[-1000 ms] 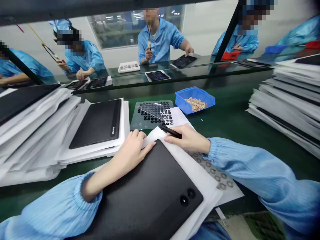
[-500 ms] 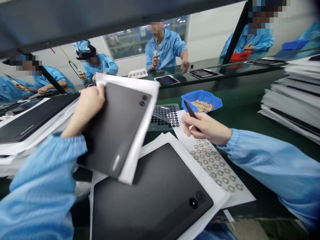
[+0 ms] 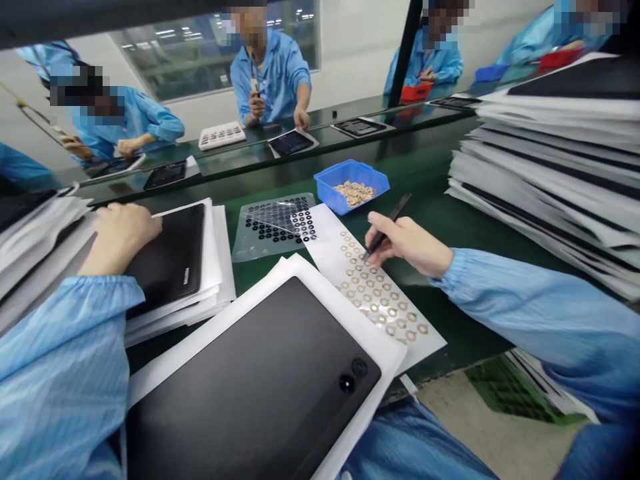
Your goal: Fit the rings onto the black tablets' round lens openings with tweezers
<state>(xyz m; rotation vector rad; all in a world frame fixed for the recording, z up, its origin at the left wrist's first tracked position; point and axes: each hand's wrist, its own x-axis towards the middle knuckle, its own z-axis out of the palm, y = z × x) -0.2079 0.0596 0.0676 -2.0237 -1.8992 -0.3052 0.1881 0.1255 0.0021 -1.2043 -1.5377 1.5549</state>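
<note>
On the left stack, my left hand [image 3: 125, 230] is closed at the edge of a black tablet back cover [image 3: 177, 257] with white paper under it; some fingertips are hidden. My right hand [image 3: 407, 243] grips black tweezers [image 3: 397, 212], their tips pointing down over a white sheet of ring-shaped stickers [image 3: 373, 287]. In front of me, a second tablet back cover [image 3: 250, 373] lies on white paper, turned at an angle. Two round camera openings show near its right corner.
A blue bin [image 3: 327, 183] of small tan pieces stands behind the sticker sheet. Beside it lies a clear sheet of black rings [image 3: 280, 223]. A tall stack of papered covers [image 3: 545, 173] rises at right. Co-workers in blue sit across the green bench [image 3: 425, 173].
My left hand has lowered the raised tablet back cover onto the left stack. The tweezers in my right hand have come down nearer the stickers. The view has turned right.
</note>
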